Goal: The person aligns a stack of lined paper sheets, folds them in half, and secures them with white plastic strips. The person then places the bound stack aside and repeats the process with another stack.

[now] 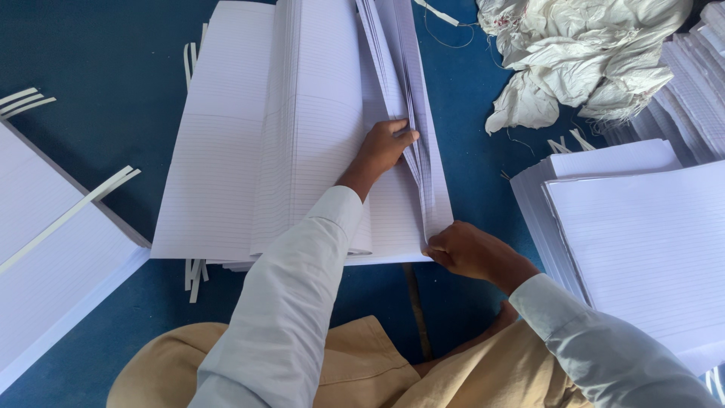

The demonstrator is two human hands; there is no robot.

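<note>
Matt ruled paper sheets (302,151), crumpled white cloth (581,53), blue mat (98,151).

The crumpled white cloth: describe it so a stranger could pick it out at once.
Start at the blue floor and look to its top right corner, beyond the big stack of ruled sheets. The crumpled white cloth lies there; unlike the flat, lined paper around it, it is wrinkled and frayed.

Blue floor (91,45), daylit from above

The person wore a long-sleeved, pale blue-white shirt with buttoned cuffs at both wrists, and tan trousers. The left hand (385,147) and right hand (468,251) were bare.
</note>
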